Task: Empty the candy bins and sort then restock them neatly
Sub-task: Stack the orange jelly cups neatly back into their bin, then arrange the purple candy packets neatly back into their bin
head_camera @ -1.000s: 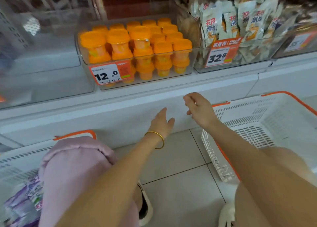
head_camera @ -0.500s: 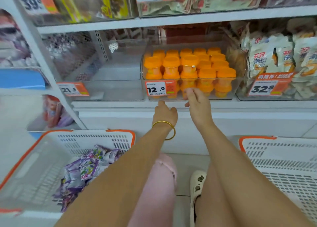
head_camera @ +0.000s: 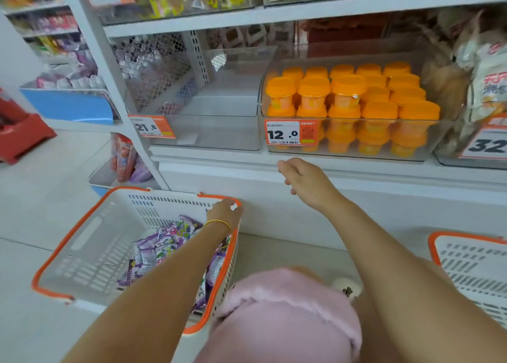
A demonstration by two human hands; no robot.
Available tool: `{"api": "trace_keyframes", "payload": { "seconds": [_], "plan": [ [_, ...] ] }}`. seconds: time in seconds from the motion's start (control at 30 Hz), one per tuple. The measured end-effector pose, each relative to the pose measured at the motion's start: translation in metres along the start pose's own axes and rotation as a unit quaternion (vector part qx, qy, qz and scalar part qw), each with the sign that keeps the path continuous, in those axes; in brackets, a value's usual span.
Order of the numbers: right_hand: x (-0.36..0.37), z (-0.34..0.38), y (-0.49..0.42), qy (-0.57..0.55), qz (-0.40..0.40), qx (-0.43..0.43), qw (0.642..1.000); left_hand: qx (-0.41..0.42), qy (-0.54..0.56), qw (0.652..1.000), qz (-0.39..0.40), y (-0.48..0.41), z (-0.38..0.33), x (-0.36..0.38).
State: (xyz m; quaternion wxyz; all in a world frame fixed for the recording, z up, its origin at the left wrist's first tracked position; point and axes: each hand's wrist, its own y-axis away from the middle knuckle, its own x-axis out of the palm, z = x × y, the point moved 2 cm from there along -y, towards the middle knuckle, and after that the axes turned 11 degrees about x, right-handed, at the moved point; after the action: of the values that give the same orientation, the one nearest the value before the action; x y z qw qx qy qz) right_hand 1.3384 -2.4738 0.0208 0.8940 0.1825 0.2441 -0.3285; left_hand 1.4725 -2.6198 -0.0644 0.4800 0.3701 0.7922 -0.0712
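**At lower left: steady the basket before restocking**

I judge the step to be drawing the white basket (head_camera: 90,253) closer, so that its purple candy packets (head_camera: 164,248) can go into the empty clear bin (head_camera: 214,134) at centre, beside the orange cups (head_camera: 345,93). I would slide the basket rather than lift it, then lay the packets in flat rows. My left hand (head_camera: 223,211) lies on the basket's orange rim at its far corner; I cannot tell whether the fingers curl round it. My right hand (head_camera: 304,183) hangs loosely spread just below the cups, holding nothing.
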Motion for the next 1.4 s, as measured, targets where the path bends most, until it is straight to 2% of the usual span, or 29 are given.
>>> {"api": "trace_keyframes", "payload": {
  "seconds": [0.13, 0.43, 0.53, 0.7, 0.93, 1.23, 1.4],
  "plan": [
    [0.007, -0.003, -0.005, 0.081, 0.040, -0.020, 0.996, -0.003, -0.036, 0.997, 0.063, -0.009, 0.030, 0.027],
    [0.012, -0.024, 0.003, 0.187, 0.074, -0.005, 0.980, 0.013, -0.022, 0.995, 0.095, -0.007, 0.030, 0.033],
    [0.017, -0.023, 0.002, 0.191, 0.097, -0.001, 0.977, 0.021, -0.041, 0.992, 0.119, -0.009, 0.020, 0.015],
    [0.032, -0.010, -0.001, 0.187, 0.115, -0.016, 0.975, 0.039, -0.081, 0.990, 0.106, -0.018, 0.010, -0.019],
    [0.040, -0.009, 0.004, 0.181, 0.125, -0.014, 0.976, -0.011, -0.098, 0.982, 0.160, -0.003, 0.042, 0.014],
    [0.048, -0.023, -0.020, 0.187, 0.128, 0.019, 0.974, -0.023, -0.095, 0.981, 0.166, -0.012, 0.060, 0.021],
    [0.077, -0.016, -0.031, 0.206, 0.158, 0.025, 0.965, -0.012, -0.139, 0.958, 0.251, -0.016, 0.056, 0.001]
  ]
}}
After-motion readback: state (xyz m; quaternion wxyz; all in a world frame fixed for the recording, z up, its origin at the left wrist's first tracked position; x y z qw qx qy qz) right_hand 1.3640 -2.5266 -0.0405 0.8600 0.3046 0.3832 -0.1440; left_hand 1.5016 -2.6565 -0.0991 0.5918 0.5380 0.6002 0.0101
